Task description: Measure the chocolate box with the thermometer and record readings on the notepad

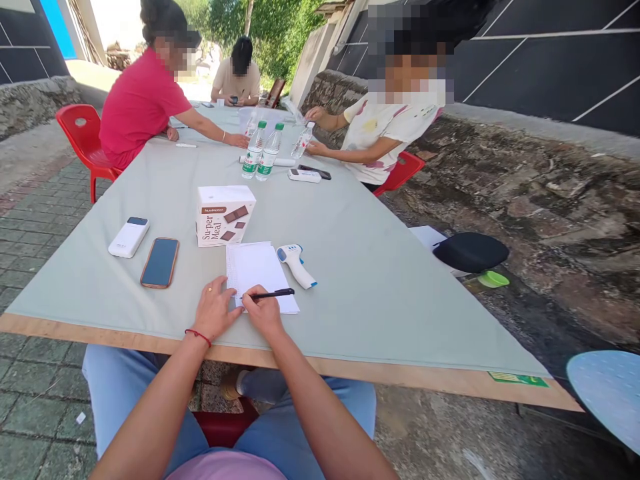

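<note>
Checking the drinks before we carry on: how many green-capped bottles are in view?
2. They stand side by side on the table, beyond the white box: the left bottle and the right bottle. Others may be hidden behind them.

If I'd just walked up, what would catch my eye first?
Probably the right hand, holding a black pen over white paper, with the left hand at the paper's left edge. Just beyond stands a white box, and farther up the table, two green-capped bottles stand side by side.
</note>
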Demonstrator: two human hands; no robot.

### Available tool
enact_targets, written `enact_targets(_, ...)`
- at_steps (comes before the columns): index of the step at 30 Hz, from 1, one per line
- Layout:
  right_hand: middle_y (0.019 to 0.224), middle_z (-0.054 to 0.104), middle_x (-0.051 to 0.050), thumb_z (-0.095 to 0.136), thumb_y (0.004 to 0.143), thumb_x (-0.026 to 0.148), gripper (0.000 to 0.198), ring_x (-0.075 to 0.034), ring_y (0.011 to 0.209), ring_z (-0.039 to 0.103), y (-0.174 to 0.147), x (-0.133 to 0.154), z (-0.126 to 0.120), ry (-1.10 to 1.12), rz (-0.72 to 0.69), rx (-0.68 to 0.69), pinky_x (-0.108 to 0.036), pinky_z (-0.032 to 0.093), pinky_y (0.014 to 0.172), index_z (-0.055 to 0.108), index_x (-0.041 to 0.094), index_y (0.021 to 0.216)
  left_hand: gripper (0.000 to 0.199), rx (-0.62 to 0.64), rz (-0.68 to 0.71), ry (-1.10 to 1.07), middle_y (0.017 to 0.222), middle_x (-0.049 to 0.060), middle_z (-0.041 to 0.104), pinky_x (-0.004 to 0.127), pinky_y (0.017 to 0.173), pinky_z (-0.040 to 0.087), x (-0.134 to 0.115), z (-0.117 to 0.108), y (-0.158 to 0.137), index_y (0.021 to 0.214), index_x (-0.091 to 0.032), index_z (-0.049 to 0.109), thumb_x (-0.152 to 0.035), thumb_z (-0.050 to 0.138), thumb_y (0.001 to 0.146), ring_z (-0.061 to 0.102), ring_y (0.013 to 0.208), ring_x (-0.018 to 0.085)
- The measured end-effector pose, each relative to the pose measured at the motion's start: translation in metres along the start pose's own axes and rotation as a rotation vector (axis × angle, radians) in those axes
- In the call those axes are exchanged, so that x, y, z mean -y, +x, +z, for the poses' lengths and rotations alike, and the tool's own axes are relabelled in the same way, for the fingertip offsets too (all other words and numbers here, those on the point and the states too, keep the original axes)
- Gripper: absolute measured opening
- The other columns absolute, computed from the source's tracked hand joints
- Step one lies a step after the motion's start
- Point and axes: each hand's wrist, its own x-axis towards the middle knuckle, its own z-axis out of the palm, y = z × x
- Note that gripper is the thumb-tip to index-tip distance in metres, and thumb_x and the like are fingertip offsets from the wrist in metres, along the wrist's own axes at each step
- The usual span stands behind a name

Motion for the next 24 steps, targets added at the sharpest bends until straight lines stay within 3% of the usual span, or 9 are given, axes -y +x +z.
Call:
enact_targets(17, 0.057, 0.054, 0.003, 0.049, 0.072, 0.037, 0.015, -0.017, 0.059, 0.051, -0.001, -0.001, 0.002, 0.021, -0.012, -0.007, -0.029, 0.041, 0.062, 0.048, 0.025, 0.062, 0.030, 0.020, -0.013, 0.012, 0.135, 0.014, 0.050, 0.046, 0.107, 0.039, -0.002, -0.001, 0.000, 0.106, -0.019, 0.065, -0.030, 0.072, 0.079, 0.049, 0.126, 0.027)
enact_targets(20, 0.063, 0.056, 0.002, 0.047, 0.077, 0.041, 0.018, -0.018, 0.061, 0.052, -0.002, -0.002, -0.002, 0.025, -0.042, -0.136, -0.030, 0.042, 0.063, 0.050, 0.024, 0.069, 0.032, 0.014, -0.008, 0.006, 0.134, 0.014, 0.049, 0.046, 0.107, 0.039, -0.001, 0.000, 0.000, 0.107, -0.018, 0.065, -0.030, 0.073, 0.079, 0.049, 0.126, 0.028)
enact_targets(22, 0.076, 0.062, -0.002, 0.043, 0.085, 0.043, 0.024, -0.019, 0.070, 0.056, 0.002, -0.003, -0.008, -0.007, -0.092, -0.263, -0.031, 0.044, 0.068, 0.055, 0.022, 0.083, 0.033, 0.003, -0.007, 0.001, 0.135, 0.014, 0.049, 0.046, 0.107, 0.039, 0.001, 0.001, -0.001, 0.107, -0.018, 0.065, -0.030, 0.074, 0.078, 0.049, 0.126, 0.028)
enact_targets(24, 0.093, 0.066, -0.007, 0.039, 0.091, 0.039, 0.028, -0.022, 0.081, 0.060, 0.014, -0.003, -0.015, -0.135, -0.149, -0.301, -0.033, 0.044, 0.074, 0.059, 0.021, 0.098, 0.033, -0.009, -0.010, -0.006, 0.134, 0.014, 0.049, 0.046, 0.107, 0.040, 0.003, 0.002, -0.001, 0.106, -0.018, 0.065, -0.029, 0.074, 0.077, 0.049, 0.125, 0.028)
